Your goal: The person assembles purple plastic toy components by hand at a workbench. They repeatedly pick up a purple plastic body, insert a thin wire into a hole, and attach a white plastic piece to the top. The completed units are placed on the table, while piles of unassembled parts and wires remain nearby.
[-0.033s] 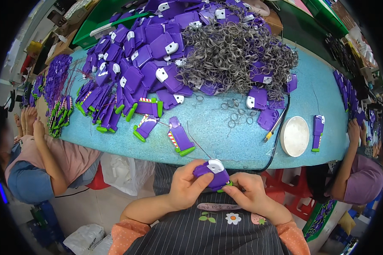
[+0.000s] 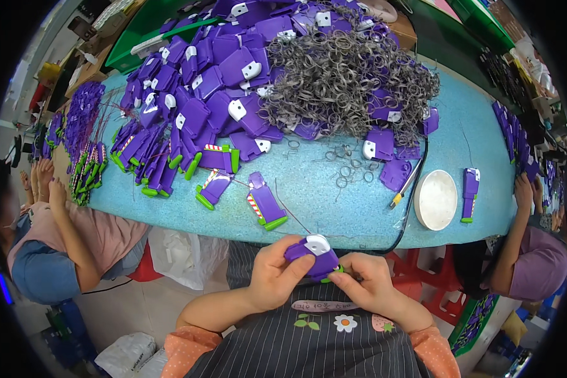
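Observation:
Close to my apron, a purple plastic piece with a white rounded end and green bits at its lower corner [image 2: 307,256] is held in both hands. My left hand [image 2: 276,271] clasps its left side, thumb lying across the face. At the lower right corner, the fingers of my right hand [image 2: 363,278] pinch the piece by its green bit; the fingertips are partly hidden. A thin dark wire [image 2: 292,215] rises from behind the piece onto the table. Just beyond lies a purple leg-shaped part with a green foot and striped edge [image 2: 268,203], and left of it a similar part [image 2: 215,188].
Purple pieces with white ends [image 2: 217,75] are heaped at the far left of the blue table [image 2: 334,217], grey rings [image 2: 353,75] at the far right. A yellow-ended cutter [image 2: 404,189], cable, white bowl [image 2: 436,200] and purple part [image 2: 470,194] lie right. People sit both sides.

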Tool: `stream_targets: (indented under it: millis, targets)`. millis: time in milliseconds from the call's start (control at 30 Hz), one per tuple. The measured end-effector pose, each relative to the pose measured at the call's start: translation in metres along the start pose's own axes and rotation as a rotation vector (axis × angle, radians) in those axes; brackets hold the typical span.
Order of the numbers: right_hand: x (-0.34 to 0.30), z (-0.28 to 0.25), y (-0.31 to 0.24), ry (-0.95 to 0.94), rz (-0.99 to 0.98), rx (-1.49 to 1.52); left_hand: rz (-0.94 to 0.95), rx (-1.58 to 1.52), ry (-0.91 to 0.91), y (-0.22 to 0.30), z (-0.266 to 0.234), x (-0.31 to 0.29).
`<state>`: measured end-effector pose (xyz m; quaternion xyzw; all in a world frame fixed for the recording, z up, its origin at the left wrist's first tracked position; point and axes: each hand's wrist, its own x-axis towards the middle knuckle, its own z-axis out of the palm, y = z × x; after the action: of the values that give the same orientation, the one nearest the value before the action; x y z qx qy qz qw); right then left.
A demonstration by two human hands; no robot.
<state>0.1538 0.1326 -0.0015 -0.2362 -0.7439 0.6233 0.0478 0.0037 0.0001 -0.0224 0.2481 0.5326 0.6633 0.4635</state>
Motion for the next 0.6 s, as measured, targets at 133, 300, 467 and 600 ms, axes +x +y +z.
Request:
stream_targets:
  millis: [133, 300, 467, 600]
  targets:
    - [0.005, 0.000, 0.010, 0.037, -0.058, 0.175, 0.071, 0.027, 0.020, 0.008, 0.002, 0.006]
    - [0.007, 0.004, 0.016, 0.075, -0.089, 0.087, 0.061, 0.061, -0.013, -0.008, 0.013, -0.001]
    - [0.005, 0.004, 0.017, 0.105, -0.198, 0.055, 0.259, 0.307, -0.117, -0.007, 0.008, 0.007]
    - [0.000, -0.010, 0.003, 0.146, -0.219, 0.020, 0.355, 0.682, -0.280, 0.013, 0.001, 0.024]
